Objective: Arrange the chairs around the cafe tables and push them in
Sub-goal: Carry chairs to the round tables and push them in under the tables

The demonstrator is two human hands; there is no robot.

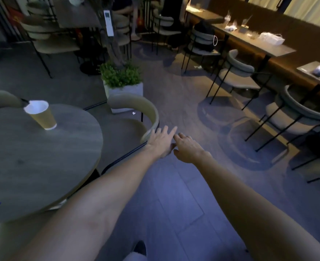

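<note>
A beige chair with a curved backrest (136, 102) stands at the right side of the round grey cafe table (33, 157), its seat partly under the tabletop. My left hand (160, 141) is stretched out with fingers spread, touching the near end of that backrest. My right hand (188, 147) hovers beside it, fingers loosely apart, holding nothing. Another chair's backrest (3, 99) shows at the table's far left edge.
A paper cup (40, 114) stands on the round table. A potted plant in a white box (122, 81) sits behind the chair. Grey chairs (294, 113) line long tables (253, 39) at the right. People sit at the back.
</note>
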